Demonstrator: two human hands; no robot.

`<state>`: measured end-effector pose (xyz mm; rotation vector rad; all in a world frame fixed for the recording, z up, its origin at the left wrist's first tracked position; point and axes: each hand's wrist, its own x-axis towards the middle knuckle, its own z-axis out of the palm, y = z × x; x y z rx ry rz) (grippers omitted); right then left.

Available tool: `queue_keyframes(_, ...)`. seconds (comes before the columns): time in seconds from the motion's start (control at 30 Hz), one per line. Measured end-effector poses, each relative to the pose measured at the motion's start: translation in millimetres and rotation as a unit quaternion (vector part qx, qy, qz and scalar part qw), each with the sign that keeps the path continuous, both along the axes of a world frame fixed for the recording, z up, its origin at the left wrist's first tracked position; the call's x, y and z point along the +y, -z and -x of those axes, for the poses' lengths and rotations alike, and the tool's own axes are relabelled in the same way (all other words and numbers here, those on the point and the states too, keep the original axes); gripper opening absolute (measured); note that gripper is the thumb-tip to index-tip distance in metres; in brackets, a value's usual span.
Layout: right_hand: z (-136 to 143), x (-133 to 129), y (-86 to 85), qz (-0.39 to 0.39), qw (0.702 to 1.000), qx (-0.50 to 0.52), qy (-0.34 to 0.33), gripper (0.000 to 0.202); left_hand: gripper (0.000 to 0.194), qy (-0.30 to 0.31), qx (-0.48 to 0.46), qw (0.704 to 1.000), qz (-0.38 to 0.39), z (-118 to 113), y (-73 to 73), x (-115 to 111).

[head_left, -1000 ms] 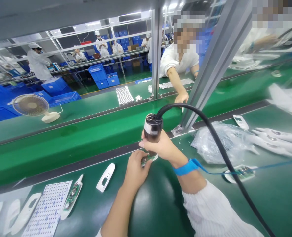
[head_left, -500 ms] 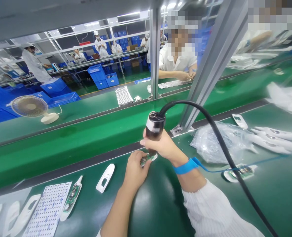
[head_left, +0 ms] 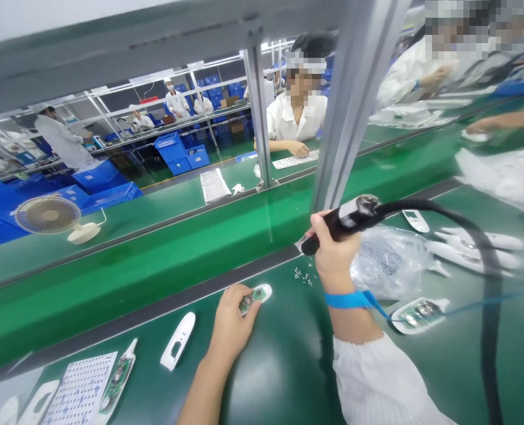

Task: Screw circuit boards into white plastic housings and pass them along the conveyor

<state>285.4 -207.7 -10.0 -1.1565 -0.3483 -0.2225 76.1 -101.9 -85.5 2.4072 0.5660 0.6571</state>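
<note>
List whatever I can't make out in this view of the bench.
All in the head view:
- Lower end of the circuit board: covered by the left hand.
- Tip of the black tool in the right hand: too blurred and dark.
- Far end of the cable: cut off by the bottom edge.
- Shape of the tiny pieces: too small.
- Contents of the clear bag: obscured by glare and folds.

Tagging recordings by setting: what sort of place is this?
Most likely an electronics assembly floor: a green workbench holds white shells with circuit boards, the right hand grips a corded tool, and people in white coats and caps stand or sit along benches behind.
</note>
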Motion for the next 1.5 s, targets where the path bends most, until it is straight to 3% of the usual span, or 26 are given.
queue_keyframes(0.07,-7.6,-5.4,2.4,-0.001,0.999,0.015,0.048,0.025,0.013,-0.003,0.001,1.0,-0.004,0.9,0.9,-0.6)
queue_keyframes(0.27,-14.6,-8.3,1.6,-0.039,0.995,0.073,0.051,0.028,0.02,-0.02,0.007,1.0,0.003,-14.5,-9.6,16.6)
queue_keyframes(0.37,-16.0,-8.9,1.2,-0.022,0.994,0.091,0.06,0.029,0.022,-0.035,0.029,0.999,-0.004,-42.2,-21.1,51.6)
queue_keyframes(0.57,-20.5,-11.2,2.7,-0.01,0.991,0.104,0.084,0.031,0.028,-0.163,0.085,0.983,0.011,-91.2,-31.3,137.3)
queue_keyframes(0.7,-21.5,-11.2,1.9,-0.004,0.99,0.113,0.088,0.034,0.037,-0.219,0.08,0.972,0.016,-99.3,-33.2,161.4)
queue_keyframes(0.77,-21.3,-10.5,1.1,-0.022,0.989,0.121,0.08,0.034,0.042,-0.236,0.069,0.969,0.011,-97.1,-34.3,154.5)
queue_keyframes(0.87,-19.6,-9.0,-0.9,-0.073,0.989,0.123,0.023,0.032,0.037,-0.227,0.026,0.974,0.001,-81.4,-31.1,114.2)
queue_keyframes(1.0,-10.7,-5.4,-5.1,-0.145,0.969,0.146,-0.135,0.028,0.024,-0.072,-0.07,0.994,0.043,-39.1,-12.3,27.0)
queue_keyframes(1.1,1.8,0.8,-6.3,-0.162,0.933,0.182,-0.265,0.026,0.018,-0.023,-0.067,0.994,0.078,-16.3,2.5,-20.0)
queue_keyframes(1.17,10.9,6.9,-5.0,-0.158,0.913,0.196,-0.32,0.026,0.021,-0.025,-0.069,0.994,0.084,-12.6,7.3,-30.9)
queue_keyframes(1.27,22.1,15.7,-1.4,-0.143,0.898,0.207,-0.362,0.025,0.03,-0.042,-0.076,0.992,0.088,-16.0,8.2,-27.1)
queue_keyframes(1.5,25.7,18.7,1.4,-0.124,0.891,0.204,-0.386,0.023,0.02,-0.037,-0.043,0.995,0.086,-19.2,4.7,-23.5)
